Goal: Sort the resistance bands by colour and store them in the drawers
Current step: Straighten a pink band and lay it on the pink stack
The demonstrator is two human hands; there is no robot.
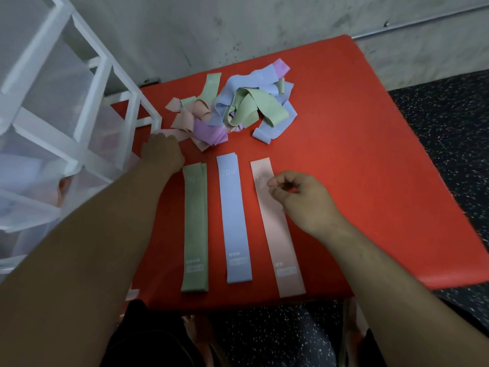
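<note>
A tangled pile of resistance bands [232, 107] in green, blue, pink and purple lies at the far side of the red table [370, 168]. Three bands lie flat and straight nearer me: a green band [195, 229], a blue band [235, 218] and a pink band [275, 234]. My left hand [161, 152] reaches to the pile's left edge, its fingers on a pink band [174, 134] there. My right hand [301, 197] hovers over the flat pink band's upper part, fingers curled, thumb and forefinger close together with nothing clearly in them.
A white-framed drawer unit [66, 115] with translucent drawers stands at the left, touching the table's corner. A grey wall runs behind. Dark speckled floor [449, 128] lies to the right and below. My knees show under the table's near edge.
</note>
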